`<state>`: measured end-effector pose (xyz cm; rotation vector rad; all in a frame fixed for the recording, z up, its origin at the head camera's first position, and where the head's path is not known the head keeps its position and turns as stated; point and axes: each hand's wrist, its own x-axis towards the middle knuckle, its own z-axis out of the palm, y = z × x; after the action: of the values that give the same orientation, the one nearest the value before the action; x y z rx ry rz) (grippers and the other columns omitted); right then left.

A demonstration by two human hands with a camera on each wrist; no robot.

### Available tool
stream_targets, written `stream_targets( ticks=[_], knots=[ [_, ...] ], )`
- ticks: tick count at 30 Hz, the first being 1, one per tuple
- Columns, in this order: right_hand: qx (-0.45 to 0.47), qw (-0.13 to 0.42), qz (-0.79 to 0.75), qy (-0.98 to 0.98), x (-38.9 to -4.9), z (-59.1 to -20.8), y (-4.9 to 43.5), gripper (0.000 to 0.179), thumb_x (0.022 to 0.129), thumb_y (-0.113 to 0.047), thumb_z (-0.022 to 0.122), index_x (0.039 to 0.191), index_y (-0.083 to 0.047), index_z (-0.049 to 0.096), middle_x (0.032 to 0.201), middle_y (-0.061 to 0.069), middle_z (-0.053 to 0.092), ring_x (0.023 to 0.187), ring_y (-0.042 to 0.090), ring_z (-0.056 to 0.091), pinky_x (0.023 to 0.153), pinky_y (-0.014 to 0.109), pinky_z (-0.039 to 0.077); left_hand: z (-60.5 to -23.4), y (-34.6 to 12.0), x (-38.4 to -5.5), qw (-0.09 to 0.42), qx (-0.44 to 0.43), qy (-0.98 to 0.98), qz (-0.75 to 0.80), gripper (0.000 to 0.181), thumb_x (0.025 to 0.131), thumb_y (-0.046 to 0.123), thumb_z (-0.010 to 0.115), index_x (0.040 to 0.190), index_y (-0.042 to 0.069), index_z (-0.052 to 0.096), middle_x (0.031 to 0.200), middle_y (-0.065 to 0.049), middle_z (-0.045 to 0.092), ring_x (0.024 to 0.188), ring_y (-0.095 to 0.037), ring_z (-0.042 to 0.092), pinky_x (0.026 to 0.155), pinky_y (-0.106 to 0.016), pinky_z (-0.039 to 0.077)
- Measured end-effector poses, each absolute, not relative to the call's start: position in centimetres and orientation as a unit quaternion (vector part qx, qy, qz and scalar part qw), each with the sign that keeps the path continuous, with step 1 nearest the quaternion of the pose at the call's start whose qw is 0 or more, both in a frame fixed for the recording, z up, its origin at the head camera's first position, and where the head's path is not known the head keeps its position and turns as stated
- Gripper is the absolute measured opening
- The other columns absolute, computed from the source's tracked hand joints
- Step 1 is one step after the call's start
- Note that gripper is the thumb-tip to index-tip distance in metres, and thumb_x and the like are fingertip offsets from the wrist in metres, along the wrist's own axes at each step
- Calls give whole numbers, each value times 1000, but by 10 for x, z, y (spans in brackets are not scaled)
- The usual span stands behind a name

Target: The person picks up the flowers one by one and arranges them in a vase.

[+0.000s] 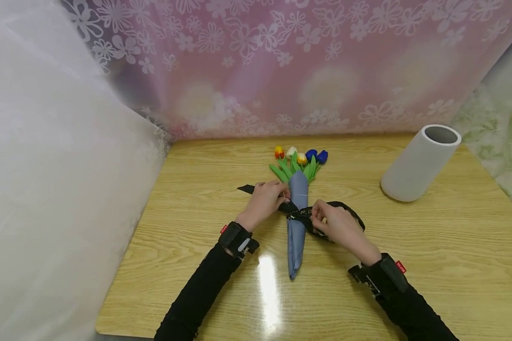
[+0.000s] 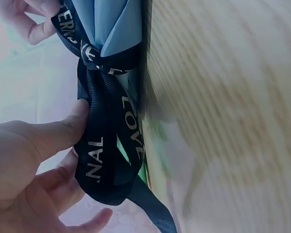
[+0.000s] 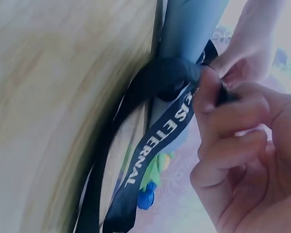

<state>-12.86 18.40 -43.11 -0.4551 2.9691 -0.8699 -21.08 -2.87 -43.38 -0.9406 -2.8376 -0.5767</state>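
Observation:
Artificial tulips (image 1: 301, 158) in orange, white, yellow and blue lie on the table, their stems rolled in blue-grey wrapping paper (image 1: 297, 246). A black ribbon (image 2: 94, 145) with gold lettering is knotted around the middle of the wrap. My left hand (image 1: 265, 201) pinches a ribbon loop between thumb and fingers, left of the knot, and a loose tail sticks out beyond it. On the other side, my right hand (image 1: 340, 223) pinches the ribbon close to the knot with its fingers curled. A long length of lettered ribbon (image 3: 155, 141) curves away from that hand.
At the right of the wooden table (image 1: 196, 255) stands a tall white vase (image 1: 414, 166) with a slanted outline. A pink floral curtain (image 1: 281, 71) hangs behind the table's back edge, and white sheeting (image 1: 55, 189) borders the left side.

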Motion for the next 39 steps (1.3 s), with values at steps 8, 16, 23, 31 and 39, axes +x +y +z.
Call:
stream_targets(
  ticks=[8,16,23,31,39],
  knots=[
    [-165,-13,-284,944,-132,-432,196,7,97,-13,69,96,-13,63,77,-5,65,50,8,39,48,24,28,-438,-43,-210,75,-316,-923,-205,6,93,21,74,93,18,79,91,2,73,83,-16,69,75,-35,54],
    [-148,41,-318,936,-134,-435,213,4,98,-15,68,99,-13,64,82,-1,70,57,10,50,52,26,33,-438,-51,-210,105,-304,-925,-200,13,92,11,76,91,22,82,92,6,77,84,-14,71,76,-32,54],
    [-141,60,-328,932,-134,-435,220,4,99,-17,67,101,-14,66,80,-4,69,58,11,50,54,26,36,-441,-59,-214,99,-286,-927,-220,15,94,10,72,92,21,82,92,5,78,84,-14,72,75,-31,55],
    [-136,65,-334,931,-133,-437,227,4,99,-15,67,103,-16,66,82,-4,69,60,12,53,57,28,39,-442,-83,-217,90,-237,-937,-240,12,94,12,73,93,19,82,92,2,78,87,-16,72,78,-33,57],
    [-140,72,-343,926,-140,-435,231,4,100,-17,66,103,-14,65,83,-3,70,60,14,56,58,28,38,-446,-109,-219,93,-204,-943,-246,11,93,10,73,93,16,82,94,-2,78,87,-21,73,77,-37,58]
  ],
)
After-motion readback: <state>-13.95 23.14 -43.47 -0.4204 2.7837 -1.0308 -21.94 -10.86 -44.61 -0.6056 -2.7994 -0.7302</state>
